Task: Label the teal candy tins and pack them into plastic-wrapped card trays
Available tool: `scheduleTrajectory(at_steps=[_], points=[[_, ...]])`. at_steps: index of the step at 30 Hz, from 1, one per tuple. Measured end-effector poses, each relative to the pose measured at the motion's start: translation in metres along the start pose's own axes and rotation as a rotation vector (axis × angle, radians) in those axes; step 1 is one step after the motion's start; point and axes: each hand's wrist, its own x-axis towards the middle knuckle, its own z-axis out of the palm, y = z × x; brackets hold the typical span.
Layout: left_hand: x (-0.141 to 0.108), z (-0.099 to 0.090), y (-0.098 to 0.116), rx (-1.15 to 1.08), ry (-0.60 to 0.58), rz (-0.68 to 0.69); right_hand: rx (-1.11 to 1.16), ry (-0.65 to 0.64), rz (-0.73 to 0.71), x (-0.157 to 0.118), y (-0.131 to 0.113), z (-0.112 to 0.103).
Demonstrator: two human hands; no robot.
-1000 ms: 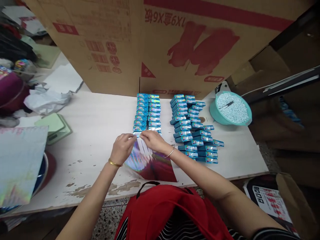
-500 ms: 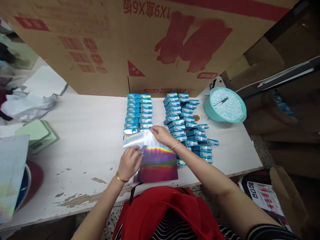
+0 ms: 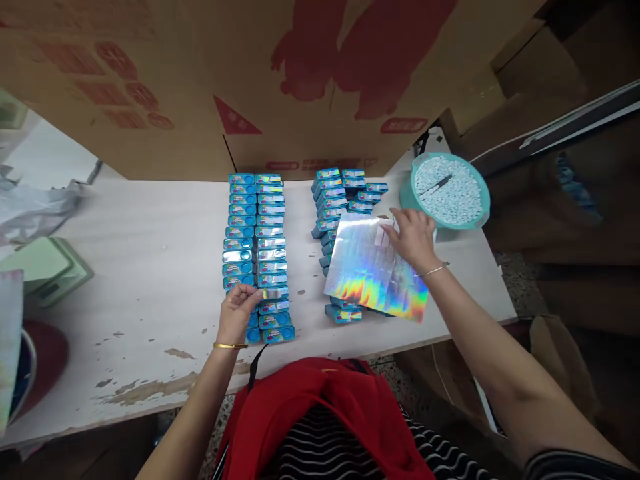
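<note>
Between the fingertips of my left hand [image 3: 239,313] is a small shiny sticker [image 3: 271,293], held over the right column of small blue boxes [image 3: 273,267]. Several boxes in that column carry shiny strips on top. My right hand [image 3: 414,237] grips the top right part of a rainbow-silver sticker sheet [image 3: 365,260]. The sheet hangs tilted over a looser group of blue boxes [image 3: 330,193] and hides many of them. My right thumb lies on the sheet's face, and the fingers behind it are partly hidden.
A turquoise basin [image 3: 407,193] of small white pieces, with a dark tweezer-like tool [image 3: 443,181] on top, stands at the back right. A large cardboard box [image 3: 190,120] walls off the back. Left are a pale green scale-like device [image 3: 50,267] and a dark red bucket [image 3: 47,363].
The sticker sheet has moved right with my right hand, uncovering the two left columns of boxes. My left hand has come away from the sheet with a sticker. The view has shifted.
</note>
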Motion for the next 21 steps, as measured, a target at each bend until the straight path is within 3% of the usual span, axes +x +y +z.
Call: scheduleTrajectory(at_steps=[2, 6, 9, 12, 15, 19, 21], points=[[-0.009, 0.007, -0.008, -0.028, 0.008, -0.06, 0.218, -0.049, 0.011, -0.031, -0.034, 0.012], [-0.028, 0.017, -0.024, -0.054, 0.029, -0.12, 0.845, -0.48, 0.155, -0.113, -0.124, 0.059], [-0.038, 0.017, -0.041, -0.015, 0.066, -0.135, 1.051, -0.648, 0.303, -0.16, -0.159, 0.086], [-0.045, 0.014, -0.061, 0.057, 0.086, -0.101, 1.035, -0.642, 0.315, -0.178, -0.161, 0.097], [-0.047, 0.01, -0.077, 0.253, 0.108, 0.013, 0.838, -0.618, 0.238, -0.177, -0.154, 0.1], [-0.045, 0.008, -0.087, 0.595, 0.179, 0.24, 0.582, -0.616, 0.137, -0.174, -0.151, 0.103], [-0.044, 0.008, -0.088, 0.731, 0.211, 0.282, 0.504, -0.638, 0.114, -0.175, -0.151, 0.106]])
